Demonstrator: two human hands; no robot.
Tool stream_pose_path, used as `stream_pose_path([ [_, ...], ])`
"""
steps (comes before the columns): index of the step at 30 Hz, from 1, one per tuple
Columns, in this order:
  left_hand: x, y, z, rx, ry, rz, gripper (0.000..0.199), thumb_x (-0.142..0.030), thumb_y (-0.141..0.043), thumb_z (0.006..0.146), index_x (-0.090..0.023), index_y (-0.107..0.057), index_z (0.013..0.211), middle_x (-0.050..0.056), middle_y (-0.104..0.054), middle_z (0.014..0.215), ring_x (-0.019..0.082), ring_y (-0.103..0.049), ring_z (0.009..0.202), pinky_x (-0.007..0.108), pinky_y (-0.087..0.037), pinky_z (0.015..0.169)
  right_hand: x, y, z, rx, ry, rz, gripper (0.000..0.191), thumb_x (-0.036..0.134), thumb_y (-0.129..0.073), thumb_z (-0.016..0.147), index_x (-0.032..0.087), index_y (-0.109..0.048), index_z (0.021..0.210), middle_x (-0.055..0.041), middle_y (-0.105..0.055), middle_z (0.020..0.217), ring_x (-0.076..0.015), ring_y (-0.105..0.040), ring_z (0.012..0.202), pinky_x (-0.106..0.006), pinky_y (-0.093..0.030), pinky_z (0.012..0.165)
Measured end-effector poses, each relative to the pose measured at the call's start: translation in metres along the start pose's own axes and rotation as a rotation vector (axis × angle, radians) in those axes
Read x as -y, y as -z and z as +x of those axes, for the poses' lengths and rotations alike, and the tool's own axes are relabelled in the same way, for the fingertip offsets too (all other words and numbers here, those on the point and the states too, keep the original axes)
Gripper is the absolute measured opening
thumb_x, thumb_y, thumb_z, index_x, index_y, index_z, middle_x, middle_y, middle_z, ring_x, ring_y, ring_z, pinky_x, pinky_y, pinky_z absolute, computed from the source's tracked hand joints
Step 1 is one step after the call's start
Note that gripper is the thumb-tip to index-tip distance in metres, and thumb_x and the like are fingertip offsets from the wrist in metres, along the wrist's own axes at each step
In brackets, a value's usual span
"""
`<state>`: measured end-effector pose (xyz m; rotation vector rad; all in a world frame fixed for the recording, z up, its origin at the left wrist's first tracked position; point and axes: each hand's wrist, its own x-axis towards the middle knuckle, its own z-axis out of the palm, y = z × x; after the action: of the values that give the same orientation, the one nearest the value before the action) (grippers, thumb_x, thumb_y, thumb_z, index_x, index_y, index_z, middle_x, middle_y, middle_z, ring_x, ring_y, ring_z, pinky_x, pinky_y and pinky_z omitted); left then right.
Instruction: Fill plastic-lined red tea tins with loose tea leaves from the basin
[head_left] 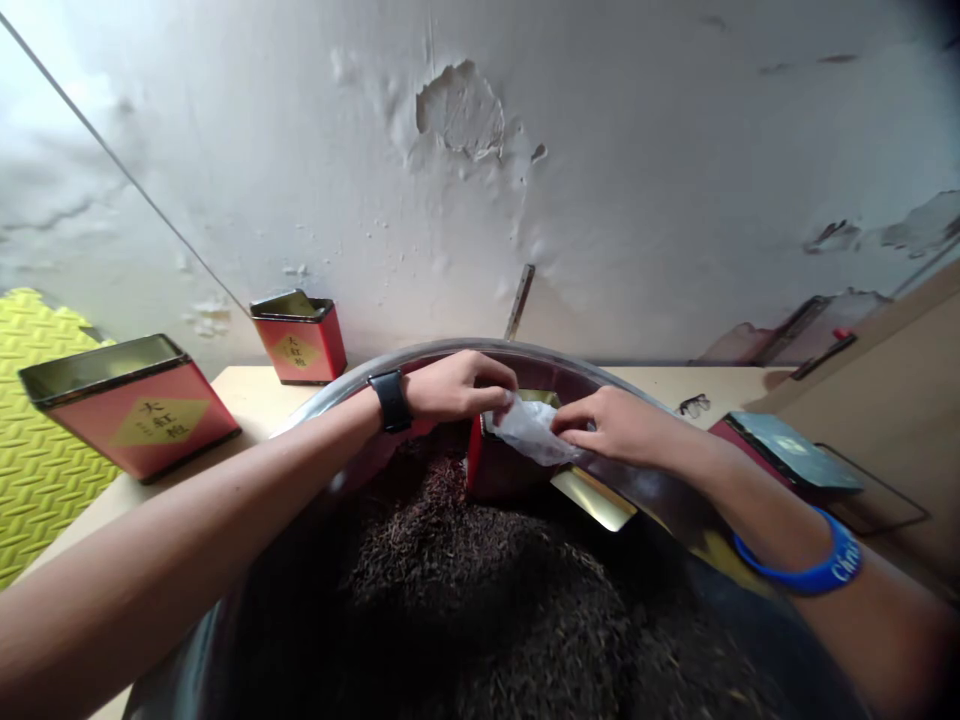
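Left hand point(466, 385) and right hand point(619, 425), slightly apart, both pinch a whitish plastic bag point(529, 430) at the mouth of a red tin point(499, 472). That tin stands in the far part of a metal basin point(405, 352), beside dark loose leaves point(435, 545); a gold-coloured piece point(598, 498) shows at its near right.

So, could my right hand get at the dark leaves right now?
Probably not straight away: your right hand seems to be pinching the white plastic. Once freed, it likely could, as the dark leaves lie largely uncovered nearby.
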<state>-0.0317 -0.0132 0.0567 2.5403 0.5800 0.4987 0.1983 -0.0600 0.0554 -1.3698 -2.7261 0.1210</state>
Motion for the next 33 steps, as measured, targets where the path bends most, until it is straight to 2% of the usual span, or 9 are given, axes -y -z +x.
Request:
stream_pose_path([
  [4,0.001,-0.005,0.001,0.120,0.105,0.211,0.035,-0.031,-0.036,0.084,-0.017,-0.067,0.075,0.000,-0.060,0.061,0.008,-0.047,0.051,0.022,-0.034,0.053,0.003,-0.004,-0.005,0.003,-0.031,-0.181,0.018,0.035,-0.054,0.077,0.027,-0.070,0.077,-0.0004,-0.067,0.065,-0.0158,-0.058,0.061,-0.029,-0.035,0.057],
  [7,0.001,-0.009,0.002,0.119,0.120,0.377,0.037,-0.037,-0.036,0.084,-0.021,-0.069,0.075,0.001,-0.062,0.061,0.009,-0.047,0.051,0.024,-0.033,0.054,0.009,-0.005,-0.008,-0.010,-0.011,-0.288,0.019,0.040,-0.056,0.076,0.028,-0.071,0.073,-0.0009,-0.065,0.060,-0.0170,-0.057,0.060,-0.031,-0.034,0.061],
  [11,0.000,-0.010,0.001,0.092,0.079,0.571,0.029,-0.040,-0.045,0.081,-0.032,-0.065,0.101,0.002,-0.066,0.078,0.014,-0.055,0.066,0.028,-0.036,0.065,0.017,-0.004,-0.011,-0.050,-0.054,-0.421,0.020,0.043,-0.057,0.075,0.029,-0.071,0.080,-0.0028,-0.066,0.061,-0.0192,-0.058,0.061,-0.033,-0.034,0.061],
  [14,0.003,-0.009,-0.001,0.056,0.142,0.694,0.045,-0.043,-0.052,0.077,-0.034,-0.050,0.121,0.004,-0.066,0.083,0.018,-0.057,0.073,0.030,-0.037,0.068,0.020,-0.004,-0.011,-0.128,-0.122,-0.476,0.033,0.048,-0.057,0.075,0.029,-0.066,0.100,-0.0055,-0.067,0.066,-0.0222,-0.059,0.062,-0.034,-0.035,0.058],
  [17,0.009,-0.010,-0.003,0.043,0.198,0.767,0.060,-0.048,-0.054,0.074,-0.029,-0.041,0.129,0.006,-0.065,0.084,0.020,-0.057,0.075,0.030,-0.037,0.069,0.021,-0.005,-0.008,-0.188,-0.170,-0.482,0.036,0.047,-0.053,0.078,0.026,-0.064,0.106,-0.0072,-0.066,0.068,-0.0228,-0.059,0.064,-0.035,-0.038,0.060],
  [20,0.018,-0.014,-0.003,0.062,0.234,0.804,0.068,-0.052,-0.055,0.072,-0.022,-0.038,0.131,0.009,-0.065,0.085,0.022,-0.057,0.076,0.031,-0.038,0.068,0.018,-0.009,-0.002,-0.212,-0.067,-0.438,0.032,0.043,-0.054,0.079,0.028,-0.064,0.105,-0.0077,-0.065,0.084,-0.0231,-0.058,0.079,-0.036,-0.040,0.068],
  [24,0.025,-0.020,-0.001,0.081,0.224,0.760,0.076,-0.056,-0.057,0.067,-0.019,-0.037,0.129,0.010,-0.062,0.100,0.022,-0.057,0.084,0.030,-0.039,0.070,0.011,-0.017,0.008,-0.290,0.032,-0.328,0.045,0.050,-0.054,0.077,0.028,-0.057,0.115,-0.0085,-0.053,0.119,-0.0272,-0.047,0.108,-0.039,-0.041,0.082],
  [28,0.028,-0.021,0.000,0.045,0.217,0.737,0.077,-0.055,-0.055,0.068,-0.018,-0.033,0.131,0.011,-0.056,0.111,0.023,-0.055,0.092,0.030,-0.040,0.073,0.001,-0.021,0.010,-0.339,-0.171,-0.304,0.041,0.047,-0.043,0.084,0.020,-0.059,0.109,-0.0097,-0.062,0.105,-0.0247,-0.056,0.092,-0.039,-0.044,0.076],
  [33,0.030,-0.025,0.003,0.035,0.255,0.650,0.074,-0.059,-0.052,0.067,-0.020,-0.036,0.128,0.010,-0.052,0.113,0.024,-0.054,0.094,0.031,-0.042,0.072,-0.015,-0.021,0.007,-0.279,-0.354,-0.397,0.038,0.052,-0.051,0.076,0.019,-0.063,0.090,-0.0093,-0.065,0.087,-0.0257,-0.059,0.079,-0.035,-0.043,0.061],
])
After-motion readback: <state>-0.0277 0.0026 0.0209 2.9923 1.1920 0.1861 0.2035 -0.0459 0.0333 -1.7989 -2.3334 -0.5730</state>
